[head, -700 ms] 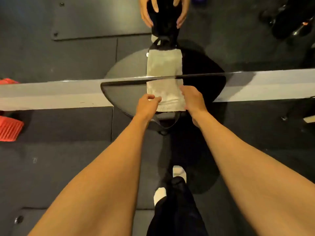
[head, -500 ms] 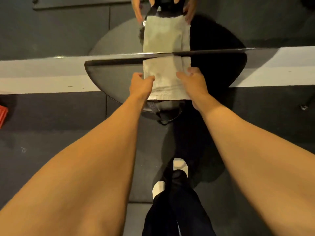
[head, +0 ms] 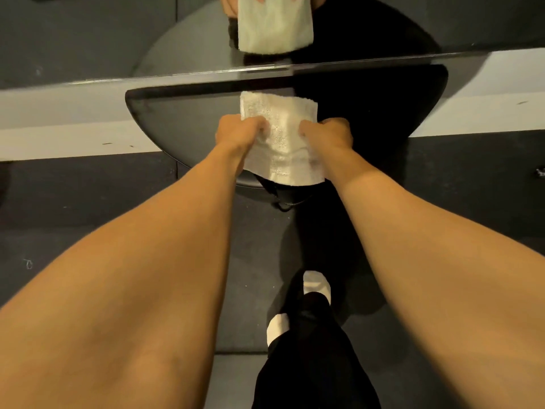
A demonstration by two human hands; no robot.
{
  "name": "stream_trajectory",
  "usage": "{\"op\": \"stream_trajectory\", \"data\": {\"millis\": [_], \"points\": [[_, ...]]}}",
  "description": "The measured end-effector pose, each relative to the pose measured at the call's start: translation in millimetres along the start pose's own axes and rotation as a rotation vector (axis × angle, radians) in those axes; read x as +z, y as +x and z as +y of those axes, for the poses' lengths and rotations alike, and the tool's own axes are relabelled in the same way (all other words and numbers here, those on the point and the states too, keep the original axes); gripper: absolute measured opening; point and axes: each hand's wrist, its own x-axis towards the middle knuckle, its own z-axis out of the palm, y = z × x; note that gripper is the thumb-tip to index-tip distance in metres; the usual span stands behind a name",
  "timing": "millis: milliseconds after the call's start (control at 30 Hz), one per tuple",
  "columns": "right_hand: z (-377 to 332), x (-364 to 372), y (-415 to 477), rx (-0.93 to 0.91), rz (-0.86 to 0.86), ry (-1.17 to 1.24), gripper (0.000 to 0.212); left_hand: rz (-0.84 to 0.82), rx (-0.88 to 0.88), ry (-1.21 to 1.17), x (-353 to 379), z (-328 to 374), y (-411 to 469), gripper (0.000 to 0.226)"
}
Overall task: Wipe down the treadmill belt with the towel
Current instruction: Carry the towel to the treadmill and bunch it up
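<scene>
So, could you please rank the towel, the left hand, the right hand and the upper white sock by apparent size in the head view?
1. towel, clearly largest.
2. left hand and right hand: alike, not ranked.
3. upper white sock, smallest; only partly visible, and depth differs, so unsure.

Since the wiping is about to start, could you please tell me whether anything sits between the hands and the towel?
Nothing visible does. The left hand and right hand already grip the white towel by its two side edges, holding it over a dark semicircular surface beside the mirror. No treadmill belt can be made out here.
</scene>
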Motion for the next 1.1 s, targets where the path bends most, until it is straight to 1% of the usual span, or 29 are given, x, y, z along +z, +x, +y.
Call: {"op": "stream_trajectory", "data": {"millis": [100, 133, 267, 333, 400, 467, 500, 533, 567, 600, 633, 667, 700, 733, 800, 900, 967, 1000, 1100], "points": [[-8, -15, -29, -0.050, -0.013, 0.062, 0.011, -0.035, 0.065, 0.009, -12, 18, -26, 0.008], [-12, -21, -41, -0.059, -0.011, 0.075, 0.010, -0.052, 0.096, 0.044, -17, 26, -36, 0.013], [-36, -49, -99, -0.017, 0.013, 0.089, 0.008, -0.102, 0.280, 0.176, -39, 63, -94, 0.017], [-51, -73, -137, 0.025, 0.043, 0.114, 0.010, -0.140, 0.351, 0.220, -50, 84, -136, 0.018], [-67, -103, -180, -0.003, 0.084, 0.167, 0.008, -0.195, 0.401, 0.224, -61, 108, -185, 0.014], [-84, -137, -229, -0.024, 0.128, 0.234, 0.013, -0.254, 0.455, 0.205, -71, 136, -237, 0.014], [-92, -156, -255, -0.022, 0.157, 0.265, 0.011, -0.288, 0.491, 0.199, -74, 150, -262, 0.014], [-98, -175, -280, -0.019, 0.184, 0.290, 0.009, -0.320, 0.525, 0.223, -78, 165, -291, 0.011], [-103, -194, -304, -0.031, 0.213, 0.309, 0.012, -0.352, 0.585, 0.254, -78, 179, -316, 0.011], [-108, -213, -327, -0.064, 0.253, 0.328, 0.016, -0.393, 0.638, 0.297, -78, 194, -344, 0.017], [-111, -230, -349, -0.123, 0.311, 0.348, 0.022, -0.445, 0.691, 0.343, -77, 206, -370, 0.019], [-114, -247, -371, -0.195, 0.383, 0.375, 0.028, -0.503, 0.722, 0.402, -74, 219, -395, 0.012], [-116, -264, -392, -0.268, 0.455, 0.413, 0.028, -0.556, 0.765, 0.467, -69, 230, -419, 0.007], [-117, -280, -414, -0.339, 0.518, 0.457, 0.026, -0.603, 0.798, 0.537, -63, 241, -442, 0.016], [-118, -309, -455, -0.446, 0.581, 0.500, 0.030, -0.662, 0.899, 0.693, -47, 259, -487, 0.025], [-109, -347, -508, -0.486, 0.593, 0.473, 0.039, -0.728, 1.108, 0.843, -24, 272, -560, 0.028], [-93, -371, -541, -0.482, 0.644, 0.465, 0.045, -0.775, 1.216, 0.878, -12, 272, -606, 0.019], [-81, -383, -559, -0.478, 0.685, 0.465, 0.045, -0.791, 1.264, 0.883, -8, 270, -629, 0.017], [-35, -416, -619, -0.482, 0.812, 0.401, 0.036, -0.855, 1.371, 0.873, 6, 255, -693, 0.019]]}}
